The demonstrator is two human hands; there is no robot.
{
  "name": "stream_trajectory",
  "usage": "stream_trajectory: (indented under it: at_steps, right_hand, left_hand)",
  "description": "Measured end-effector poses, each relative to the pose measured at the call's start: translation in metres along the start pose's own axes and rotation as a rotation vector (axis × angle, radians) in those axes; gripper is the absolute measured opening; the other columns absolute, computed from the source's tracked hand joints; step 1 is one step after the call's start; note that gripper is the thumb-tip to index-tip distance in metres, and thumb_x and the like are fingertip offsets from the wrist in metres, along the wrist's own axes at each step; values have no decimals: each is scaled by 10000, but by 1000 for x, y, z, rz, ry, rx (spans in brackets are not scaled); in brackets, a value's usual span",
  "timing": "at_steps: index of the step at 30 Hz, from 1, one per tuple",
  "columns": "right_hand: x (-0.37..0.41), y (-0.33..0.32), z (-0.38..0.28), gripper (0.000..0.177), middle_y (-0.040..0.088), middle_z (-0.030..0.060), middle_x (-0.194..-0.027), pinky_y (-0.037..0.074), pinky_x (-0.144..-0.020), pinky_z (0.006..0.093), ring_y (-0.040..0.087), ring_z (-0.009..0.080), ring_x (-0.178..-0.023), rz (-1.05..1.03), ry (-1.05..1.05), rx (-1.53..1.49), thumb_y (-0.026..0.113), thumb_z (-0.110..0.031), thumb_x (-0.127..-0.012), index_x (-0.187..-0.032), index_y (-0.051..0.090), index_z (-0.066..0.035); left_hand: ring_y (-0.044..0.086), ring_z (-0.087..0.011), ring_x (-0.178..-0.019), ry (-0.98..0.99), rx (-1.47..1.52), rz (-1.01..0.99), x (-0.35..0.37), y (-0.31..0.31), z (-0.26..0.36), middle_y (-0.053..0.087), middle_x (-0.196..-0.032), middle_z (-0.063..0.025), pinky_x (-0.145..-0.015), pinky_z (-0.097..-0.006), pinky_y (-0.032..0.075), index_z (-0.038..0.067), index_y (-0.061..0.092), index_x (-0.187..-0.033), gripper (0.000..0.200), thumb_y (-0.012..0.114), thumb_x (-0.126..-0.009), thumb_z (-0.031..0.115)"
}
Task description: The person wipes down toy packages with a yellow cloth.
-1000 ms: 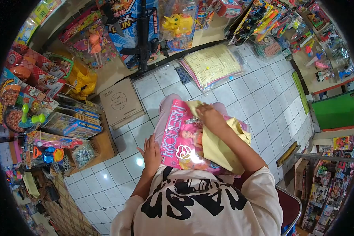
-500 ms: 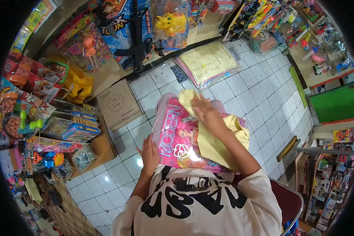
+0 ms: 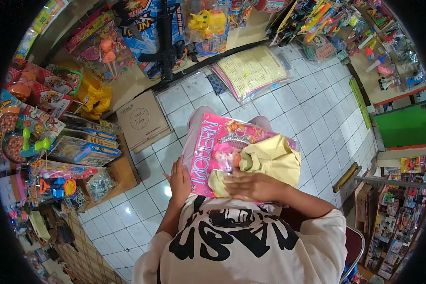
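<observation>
A pink doll package point(image 3: 205, 150) printed "MODERN" lies flat across my lap, with a doll and a silver tiara showing on its front. A yellow cloth point(image 3: 272, 161) is spread over its right part, crumpled and folded. My right hand point(image 3: 251, 186) presses a bunched end of this cloth onto the lower edge of the package, near my shirt; its fingers are closed over the fabric. At the package's lower left edge, beside my thigh, my left hand point(image 3: 179, 182) rests with the fingers stretched and the thumb apart, holding nothing.
A wall clock box point(image 3: 144, 119) lies on the tiled floor at the left. A plastic-wrapped stack of printed sheets point(image 3: 251, 71) is ahead of my knees. Hanging toys, including a black toy gun point(image 3: 165, 47), line the wall; shelves of goods point(image 3: 388, 217) stand at the right.
My right hand has swept the cloth's bunched end from the package's upper edge down to its lower edge, uncovering the tiara. My left hand stays nearly in place.
</observation>
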State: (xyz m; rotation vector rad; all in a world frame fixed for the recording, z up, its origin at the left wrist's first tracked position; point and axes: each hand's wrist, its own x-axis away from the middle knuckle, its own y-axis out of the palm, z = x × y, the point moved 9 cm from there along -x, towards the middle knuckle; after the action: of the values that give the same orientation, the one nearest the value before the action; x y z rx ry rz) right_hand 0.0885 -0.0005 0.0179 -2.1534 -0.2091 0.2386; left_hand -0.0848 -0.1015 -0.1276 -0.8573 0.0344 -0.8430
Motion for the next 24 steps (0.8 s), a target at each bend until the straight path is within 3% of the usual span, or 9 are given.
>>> stream_trajectory:
  at_steps: [5, 6, 7, 8, 10, 16, 20, 21, 24]
  right_hand:
    - [1, -38, 24, 394, 477, 107, -1324, 318, -1066, 364, 453, 251, -1229, 106, 147, -60, 530, -237, -898, -1256, 513, -73]
    - [1, -56, 43, 373, 472, 106, -1329, 312, -1066, 393, 446, 259, -1233, 198, 339, -65, 514, -225, -905, -1245, 520, -72]
    - [-4, -73, 50, 362, 470, 101, -1332, 299, -1065, 440, 422, 266, -1252, 297, 318, 145, 493, -232, -914, -1240, 523, -77]
    - [0, -76, 75, 376, 439, 79, -1364, 264, -1076, 469, 390, 260, -1277, 355, 430, 120, 464, -243, -926, -1261, 499, -78]
    - [-8, -60, 108, 404, 397, 108, -1391, 236, -1082, 488, 343, 275, -1306, 182, 449, 283, 452, -244, -930, -1290, 460, -61]
    - [-15, -26, 104, 441, 367, 195, -1386, 240, -1089, 438, 290, 324, -1327, 251, 416, 244, 467, -246, -921, -1277, 437, 11]
    - [-12, -10, 70, 411, 439, 170, -1344, 290, -1073, 397, 396, 274, -1277, 115, 279, 416, 493, -164, -873, -1242, 471, 15]
    - [-12, -12, 56, 405, 496, 149, -1296, 304, -1073, 372, 466, 246, -1221, 168, 249, 373, 515, -141, -818, -1194, 516, 11]
    - [-5, -4, 23, 364, 529, 136, -1257, 322, -1067, 354, 503, 240, -1179, 71, 83, 390, 504, -155, -840, -1163, 543, 9]
  left_hand:
    - [310, -373, -1310, -4, 7, -5, -1, 1, -2, 421, -1347, -188, -1025, -647, -38, 95, 348, -1372, 435, 307, -964, 241]
    - [311, -372, -1310, 2, 8, 2, -1, 1, -1, 422, -1347, -189, -1025, -648, -39, 95, 347, -1372, 436, 306, -964, 243]
    - [310, -373, -1310, -1, 9, 0, -1, 1, -2, 424, -1345, -190, -1024, -649, -39, 95, 348, -1371, 435, 306, -964, 243]
    - [309, -375, -1311, -4, 8, -1, -1, 2, -2, 426, -1343, -191, -1023, -650, -39, 94, 349, -1370, 435, 306, -964, 242]
    - [318, -374, -1305, -4, 11, 0, -2, 2, -2, 431, -1338, -190, -1021, -653, -38, 92, 351, -1368, 433, 309, -963, 239]
    - [400, -348, -1251, 0, 26, 8, 0, 0, -5, 451, -1323, -179, -1018, -661, -20, 88, 356, -1364, 428, 319, -960, 225]
    - [430, -331, -1229, 19, 31, 19, -2, 1, -4, 466, -1311, -173, -1019, -662, -9, 88, 368, -1358, 422, 325, -958, 217]
    - [433, -328, -1228, 18, 29, 21, -2, 1, -5, 470, -1308, -171, -1019, -661, -7, 88, 373, -1356, 420, 327, -958, 214]
    - [433, -326, -1229, 22, 31, 30, -2, -1, -2, 477, -1304, -167, -1022, -656, -17, 87, 382, -1350, 416, 331, -956, 209]
